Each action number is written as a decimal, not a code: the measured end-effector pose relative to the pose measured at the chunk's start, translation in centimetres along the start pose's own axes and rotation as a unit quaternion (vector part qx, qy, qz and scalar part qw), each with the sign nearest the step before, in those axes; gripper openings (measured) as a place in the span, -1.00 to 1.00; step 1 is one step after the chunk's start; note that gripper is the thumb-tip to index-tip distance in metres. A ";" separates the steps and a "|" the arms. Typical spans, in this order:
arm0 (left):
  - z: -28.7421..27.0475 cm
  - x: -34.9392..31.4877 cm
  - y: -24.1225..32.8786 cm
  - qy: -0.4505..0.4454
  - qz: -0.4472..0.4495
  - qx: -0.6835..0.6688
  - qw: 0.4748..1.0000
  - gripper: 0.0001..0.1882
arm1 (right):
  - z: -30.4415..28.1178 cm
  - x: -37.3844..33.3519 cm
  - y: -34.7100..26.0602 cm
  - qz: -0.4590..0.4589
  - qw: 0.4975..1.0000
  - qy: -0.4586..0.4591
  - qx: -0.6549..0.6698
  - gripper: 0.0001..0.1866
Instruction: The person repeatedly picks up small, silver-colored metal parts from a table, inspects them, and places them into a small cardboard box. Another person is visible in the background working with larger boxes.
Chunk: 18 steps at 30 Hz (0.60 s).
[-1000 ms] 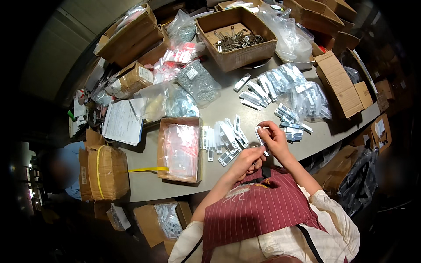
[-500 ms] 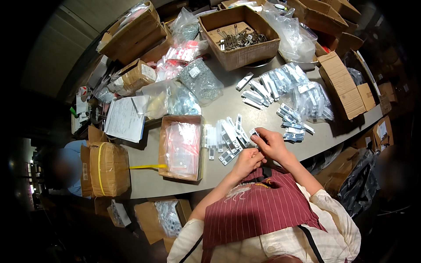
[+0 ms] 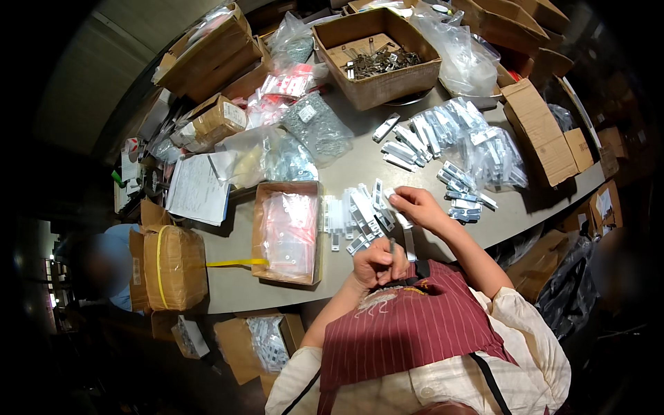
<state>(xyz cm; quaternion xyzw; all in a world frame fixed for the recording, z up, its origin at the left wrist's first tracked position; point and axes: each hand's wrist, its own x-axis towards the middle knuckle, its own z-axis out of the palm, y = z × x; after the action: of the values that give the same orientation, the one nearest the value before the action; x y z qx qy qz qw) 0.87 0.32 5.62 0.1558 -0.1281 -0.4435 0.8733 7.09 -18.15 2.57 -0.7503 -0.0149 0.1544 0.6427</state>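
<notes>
White strip-shaped part (image 3: 402, 219) sat pinched in the right hand's (image 3: 420, 209) thumb and fingers, just right of the loose metal parts pile (image 3: 360, 210), left hand (image 3: 377, 263) fingers curled around a thin grey rod (image 3: 391, 245) near the table (image 3: 279, 297) edge.

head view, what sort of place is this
Probably a small-parts assembly or packing workshop: piles of slim pale parts lie on the worktable, a deep cardboard box holds loose metal pieces, and a shallower box holds clear, red-edged bags.
</notes>
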 end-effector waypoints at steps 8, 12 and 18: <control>-1.7 -1.3 0.3 -0.102 0.107 0.002 0.989 -0.46 | 0.3 -2.4 2.4 -0.008 0.901 -0.051 -0.431 -0.47; -3.7 -2.5 -0.5 0.102 0.068 0.182 0.976 -0.50 | 1.7 -5.1 4.1 -0.007 0.880 -0.078 -0.469 -0.38; -3.0 -2.2 1.8 0.240 0.060 0.888 0.388 -0.46 | -0.7 -4.6 5.4 0.028 0.959 -0.047 -0.279 -0.38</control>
<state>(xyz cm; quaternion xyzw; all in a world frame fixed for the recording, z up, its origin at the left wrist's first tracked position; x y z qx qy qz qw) 2.06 3.59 3.40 0.9345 -0.2434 0.0314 0.2579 1.91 -20.80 -1.56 -0.8917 -0.0668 0.1972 0.4018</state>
